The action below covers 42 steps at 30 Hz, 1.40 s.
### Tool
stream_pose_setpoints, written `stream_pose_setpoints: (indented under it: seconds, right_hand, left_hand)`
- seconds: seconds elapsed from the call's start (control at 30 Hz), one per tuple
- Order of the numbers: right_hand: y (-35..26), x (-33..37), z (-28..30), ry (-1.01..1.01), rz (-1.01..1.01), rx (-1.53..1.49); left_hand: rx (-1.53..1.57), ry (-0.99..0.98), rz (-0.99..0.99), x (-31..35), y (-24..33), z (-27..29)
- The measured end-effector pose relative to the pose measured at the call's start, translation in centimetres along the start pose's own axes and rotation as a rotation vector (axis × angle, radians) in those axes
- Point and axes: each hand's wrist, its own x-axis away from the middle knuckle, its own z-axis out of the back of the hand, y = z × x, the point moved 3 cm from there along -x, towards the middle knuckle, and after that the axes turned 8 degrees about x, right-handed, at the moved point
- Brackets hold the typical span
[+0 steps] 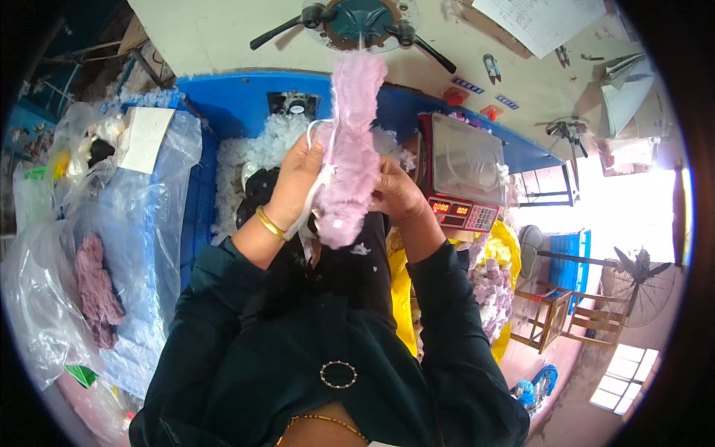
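Observation:
A long pink plush piece [354, 149] hangs between my two hands, its upper end at a thin metal tube [362, 41] on the machine front. My left hand [298, 175] is closed on its left edge, with the thumb on the fur, and a white strap or cord [313, 195] runs beside that hand. On the other side my right hand [397, 192] grips the right edge, its fingertips partly hidden behind the fur. A small pale tuft shows at the plush's lower end.
Loose white stuffing [279, 138] lies in the blue bin ahead. A red digital scale [462, 212] stands to the right, above a yellow bag [508, 246] of pink plush pieces. Clear plastic [160, 205] and another pink piece [97, 290] are at left. Black-handled levers [279, 33] jut from the machine.

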Motion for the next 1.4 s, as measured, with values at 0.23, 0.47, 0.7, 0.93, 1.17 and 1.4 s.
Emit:
stream_pose_setpoints:
  seconds: [0.23,0.47,0.7,0.93,1.17,1.4]
  right_hand:
    - [-2.0,-0.8,-1.7,0.131,0.25,1.107]
    - [-5.8,0.3,-4.4,0.174,0.479,1.732]
    - [-10.4,-10.1,2.2,0.756,0.679,1.701]
    - [-8.9,-8.0,1.2,0.677,0.691,1.665]
    - [-10.1,-11.1,3.7,0.772,0.71,1.704]
    - [-7.3,-5.4,-0.2,0.692,0.5,1.506]
  left_hand:
    - [0.134,-0.153,0.357,0.6,1.6,-1.5]
    - [0.45,-0.033,0.495,-1.5,0.3,-1.1]
    - [-0.081,0.049,0.16,-2.9,1.8,-2.5]
    - [-1.011,0.022,-0.31,-1.0,3.7,-3.9]
    - [-1.321,-0.015,-0.491,-2.5,2.3,-4.2]
    - [-0.807,-0.159,-0.409,0.6,1.3,-1.6]
